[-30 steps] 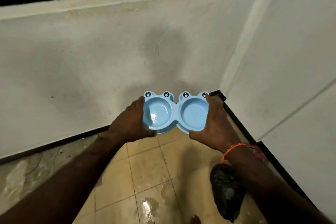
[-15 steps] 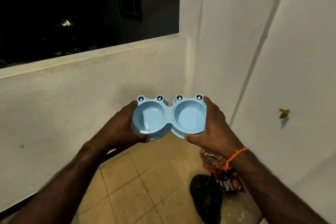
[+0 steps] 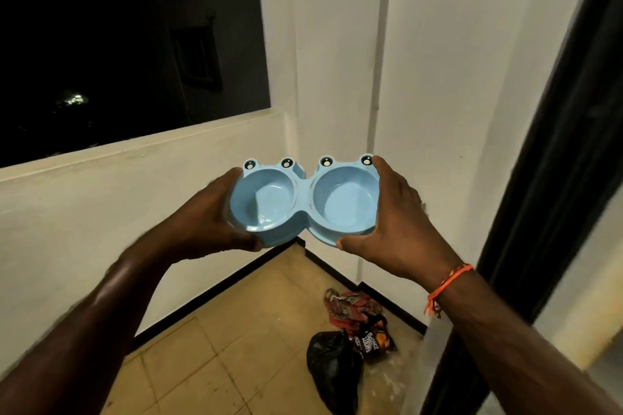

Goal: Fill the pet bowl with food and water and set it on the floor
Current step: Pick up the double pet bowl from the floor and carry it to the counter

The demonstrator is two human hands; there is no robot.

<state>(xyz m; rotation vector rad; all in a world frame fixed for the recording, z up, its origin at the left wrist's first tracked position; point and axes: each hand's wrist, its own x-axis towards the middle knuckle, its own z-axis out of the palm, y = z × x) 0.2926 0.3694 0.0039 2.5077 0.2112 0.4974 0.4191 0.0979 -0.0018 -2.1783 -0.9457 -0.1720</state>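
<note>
Grip clamped at both ends: the pet bowl (image 3: 305,204) is held level at chest height by the left hand (image 3: 215,217) and right hand (image 3: 392,212), long axis spanning between them, both wells seemingly empty, floor (image 3: 215,347) well below.

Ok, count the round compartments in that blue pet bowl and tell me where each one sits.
2. The left compartment sits by the left hand; the right compartment sits by the right hand. Both belong to one pet bowl; none seems hidden.

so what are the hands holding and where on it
Both grip the blue double pet bowl: left hand on its left end, right hand on its right end.
</note>
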